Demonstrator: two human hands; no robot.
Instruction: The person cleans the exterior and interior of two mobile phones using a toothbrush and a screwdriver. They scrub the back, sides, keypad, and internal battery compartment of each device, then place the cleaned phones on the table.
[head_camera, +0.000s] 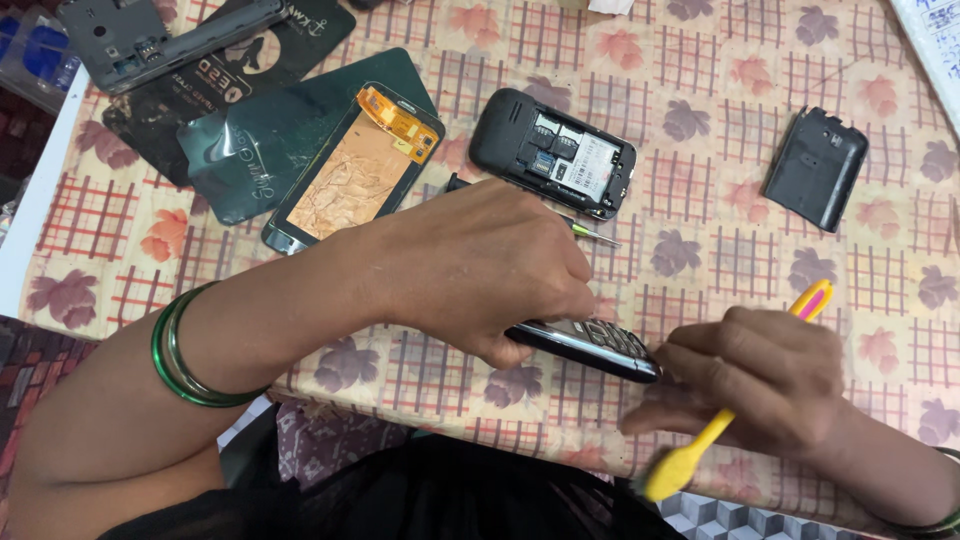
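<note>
fingers of the left hand (480, 265) curl around a dark keypad phone (590, 345), pinching it at the table's near edge. right hand (765, 375), just beside the phone's end, is closed on a yellow plastic pry tool (720, 425). beyond lie an open-backed phone (555, 152), a thin screwdriver (590, 232), a black back cover (815, 168) and a touchscreen panel (350, 170) on the leaf-patterned tablecloth (700, 250).

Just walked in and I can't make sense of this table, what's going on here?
A person is working on small phones at a table with a leaf-patterned cloth. The left hand grips a black keypad phone by its end, and the right hand holds a yellow plastic tool beside it. Further back lie an opened phone with its back off, a loose black back cover, a screen part on a dark pouch, and a thin screwdriver.
</note>
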